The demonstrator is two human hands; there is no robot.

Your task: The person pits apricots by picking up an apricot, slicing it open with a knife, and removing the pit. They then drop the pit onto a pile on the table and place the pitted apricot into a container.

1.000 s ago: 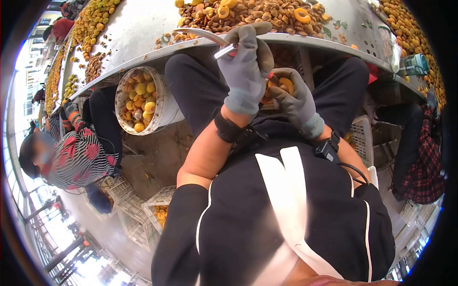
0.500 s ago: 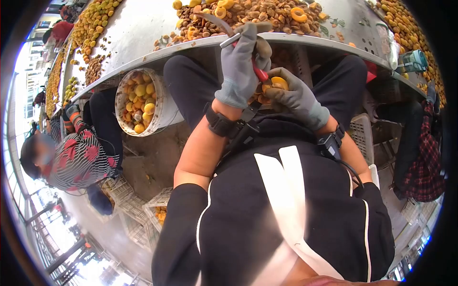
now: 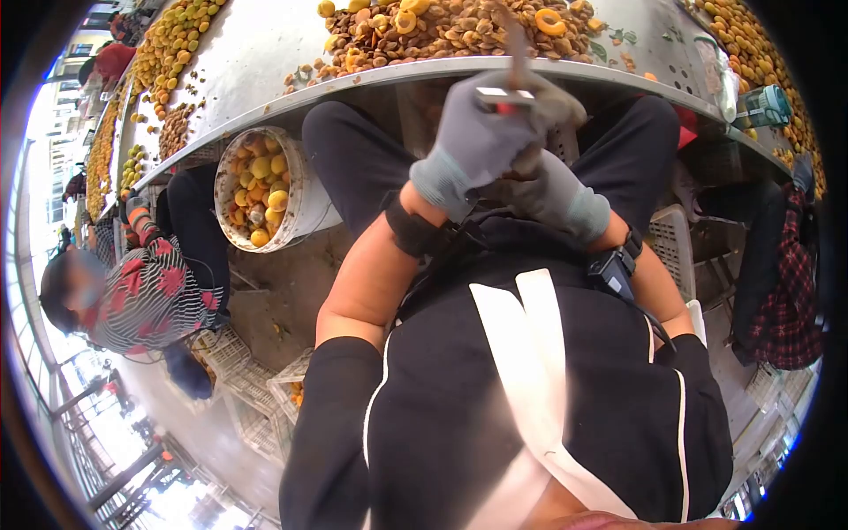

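Note:
My left hand (image 3: 490, 132), in a grey glove with stained fingers, grips a curved knife (image 3: 516, 53) by its red handle. The blade points up toward the table edge and is blurred by motion. My right hand (image 3: 552, 194), also gloved, is just below and partly behind the left one. Its fingers look curled, but the left hand covers most of them, and what they hold is hidden. Beyond both hands a heap of apricot stones (image 3: 450, 40) lies on the metal table (image 3: 265, 53), with an orange apricot half (image 3: 549, 22) on top.
A white bucket (image 3: 309, 194) of apricots stands left of my knees. Whole apricots (image 3: 172, 53) cover the table's far left. A teal-lidded bottle (image 3: 764, 108) is at right. Another person (image 3: 150, 291) sits at left, and a plaid sleeve (image 3: 791, 300) shows at right. Crates (image 3: 247, 389) stand on the floor.
My left hand has moved right and down over my right hand, and the knife has swung from pointing left to pointing up. The apricot seen in my right hand is now out of sight.

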